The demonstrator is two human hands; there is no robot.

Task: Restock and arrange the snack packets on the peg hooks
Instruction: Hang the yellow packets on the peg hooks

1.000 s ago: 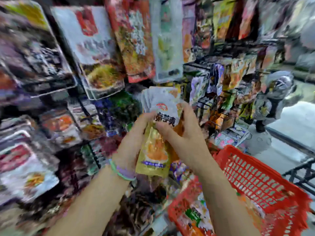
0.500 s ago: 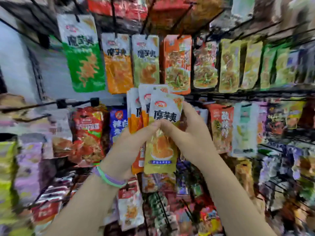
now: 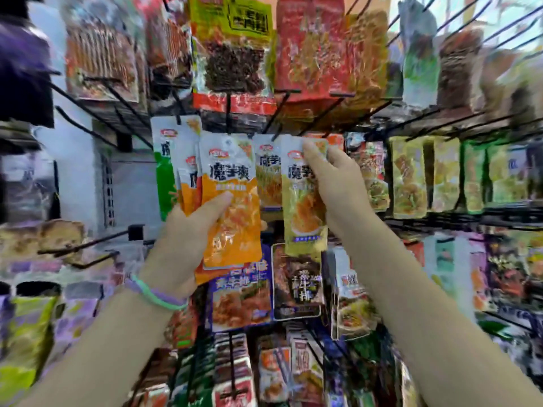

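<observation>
At the middle of the peg wall, the left hand (image 3: 188, 239) grips a fanned bunch of orange packets (image 3: 232, 207), thumb curled across the front one and fingers hidden behind. The right hand (image 3: 338, 186) pinches a single yellow packet (image 3: 302, 210) near its top edge, the thumb on the front and the other fingers behind, holding it upright just beside the orange bunch. A band of green and purple bracelets (image 3: 155, 292) circles the left wrist. Behind the two hands, a green packet (image 3: 164, 171) hangs on its hook to the left of the bunch, and another yellow-fronted packet (image 3: 267, 177) hangs between the two held ones. Black peg hooks (image 3: 279, 110) jut out above, carrying larger red and dark snack bags (image 3: 235, 54). Below the hands hang a blue packet (image 3: 241, 295) and a dark brown packet (image 3: 296, 280), side by side. Further packets to either side are blurred.
</observation>
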